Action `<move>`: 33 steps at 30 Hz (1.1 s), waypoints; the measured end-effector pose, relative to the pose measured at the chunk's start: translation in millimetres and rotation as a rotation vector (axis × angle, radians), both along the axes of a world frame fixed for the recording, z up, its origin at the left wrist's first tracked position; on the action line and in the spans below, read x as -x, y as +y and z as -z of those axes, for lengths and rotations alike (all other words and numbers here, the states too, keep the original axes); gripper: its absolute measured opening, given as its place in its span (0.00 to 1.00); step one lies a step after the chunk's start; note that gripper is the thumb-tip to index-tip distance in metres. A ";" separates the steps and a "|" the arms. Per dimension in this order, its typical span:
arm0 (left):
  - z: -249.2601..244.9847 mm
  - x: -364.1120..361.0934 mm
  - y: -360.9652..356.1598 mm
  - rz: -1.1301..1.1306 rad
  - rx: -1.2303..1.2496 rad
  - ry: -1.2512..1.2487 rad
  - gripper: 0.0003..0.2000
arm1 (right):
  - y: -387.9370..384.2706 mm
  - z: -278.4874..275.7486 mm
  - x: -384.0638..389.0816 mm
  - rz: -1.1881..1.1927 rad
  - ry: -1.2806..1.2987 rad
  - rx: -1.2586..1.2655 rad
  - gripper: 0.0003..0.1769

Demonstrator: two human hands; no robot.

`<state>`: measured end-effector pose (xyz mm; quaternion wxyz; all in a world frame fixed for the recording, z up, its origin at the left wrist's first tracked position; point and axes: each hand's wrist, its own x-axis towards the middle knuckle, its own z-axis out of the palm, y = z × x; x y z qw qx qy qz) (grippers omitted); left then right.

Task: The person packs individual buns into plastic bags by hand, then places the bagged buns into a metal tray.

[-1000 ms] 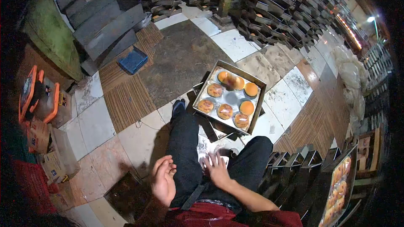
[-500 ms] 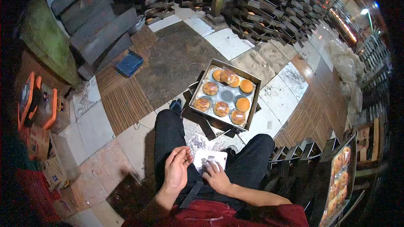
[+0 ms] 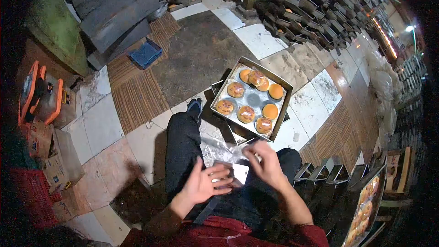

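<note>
Two bare hands are working above the lap. The left hand (image 3: 206, 184) is standing open, fingers spread, with nothing visible in its hold; one pale band is encircling one finger. The right hand (image 3: 265, 164) is standing half closed, fingertips bent inward at the edge of one clear plastic film (image 3: 218, 150) — motion blur is hiding the contact, so whether it is gripping the film cannot be told. The film is lying between the two knees. One white rectangular piece (image 3: 240, 174) is showing between the hands, below the film.

One square tray (image 3: 289, 92) is resting ahead of the knees, atop dark metalwork. It is holding nine round buns (image 3: 246, 114): five are showing a glossy, patterned top, four a plain orange top. One patterned bun is overlapping its neighbours at the far corner.

One second tray (image 3: 350, 229) is standing at the lower right — its buns are too small to count. One blue basket (image 3: 145, 54) is lying on the floor, farther off.
</note>
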<state>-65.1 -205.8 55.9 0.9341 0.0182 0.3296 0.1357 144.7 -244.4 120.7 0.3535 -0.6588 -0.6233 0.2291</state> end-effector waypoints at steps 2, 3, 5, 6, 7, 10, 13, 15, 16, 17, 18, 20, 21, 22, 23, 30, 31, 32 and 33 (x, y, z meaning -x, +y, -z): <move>35.3 -1.1 23.1 -0.063 0.286 -0.602 0.49 | -6.1 -10.2 -0.5 -0.459 -0.276 0.015 0.13; 28.4 -4.0 38.5 -0.098 0.195 -0.532 0.50 | -6.8 -10.9 1.5 -0.563 -0.349 0.001 0.16; 9.4 -10.6 77.7 -0.115 0.008 -0.557 0.49 | -0.3 -17.7 -6.9 -0.523 -0.495 -0.084 0.08; 6.9 -10.6 92.7 -0.103 -0.081 -0.648 0.48 | 5.1 -20.9 -19.2 -0.480 -0.541 -0.115 0.08; -0.2 -12.9 107.8 -0.018 -0.277 -0.535 0.47 | 11.3 -19.3 -33.5 -0.428 -0.577 -0.171 0.06; -21.4 -27.1 124.7 0.141 -0.536 -0.416 0.44 | 37.7 -27.5 -71.9 -0.331 -0.588 -0.295 0.08; -19.4 -41.9 149.1 0.313 -0.457 -0.189 0.38 | 67.3 -27.0 -97.2 -0.255 -0.542 -0.355 0.11; -14.1 -58.1 156.0 0.162 -0.313 -0.281 0.24 | 86.3 -19.3 -114.5 -0.254 -0.449 -0.338 0.11; -12.7 -59.5 162.0 0.171 -0.281 -0.264 0.24 | 95.3 -11.3 -123.6 -0.247 -0.371 -0.330 0.11; -10.5 -59.5 169.9 0.274 -0.499 -0.016 0.19 | 107.8 -9.3 -127.5 -0.239 -0.331 -0.308 0.11; -9.2 -62.1 178.5 0.382 -0.718 0.230 0.15 | 114.6 -4.6 -135.0 -0.273 -0.220 -0.234 0.11; -5.4 -80.6 188.3 0.357 -0.770 0.428 0.08 | 132.4 16.4 -146.5 -0.349 -0.130 -0.210 0.11; 0.3 -85.2 193.1 0.364 -0.826 0.552 0.07 | 142.6 26.6 -153.3 -0.348 -0.115 -0.197 0.11; 7.6 -88.9 197.9 0.373 -0.886 0.672 0.06 | 153.3 36.7 -159.9 -0.391 -0.007 -0.212 0.10; 23.9 -87.5 199.5 0.387 -0.876 0.672 0.06 | 163.6 46.9 -166.1 -0.427 0.097 -0.228 0.09; 52.5 -90.2 223.6 -0.364 -0.633 0.928 0.14 | 291.5 242.4 -256.4 0.212 -0.341 0.030 0.30; 58.4 -85.0 221.8 -0.311 -0.686 1.005 0.11 | 302.4 286.9 -274.2 0.207 -0.522 0.149 0.42; 62.9 -80.0 220.7 -0.259 -0.741 1.080 0.08 | 308.3 311.5 -277.2 0.297 -0.797 0.229 0.49; 65.3 -75.6 221.5 -0.254 -0.741 1.082 0.08 | 312.1 330.5 -283.1 0.290 -0.868 0.289 0.50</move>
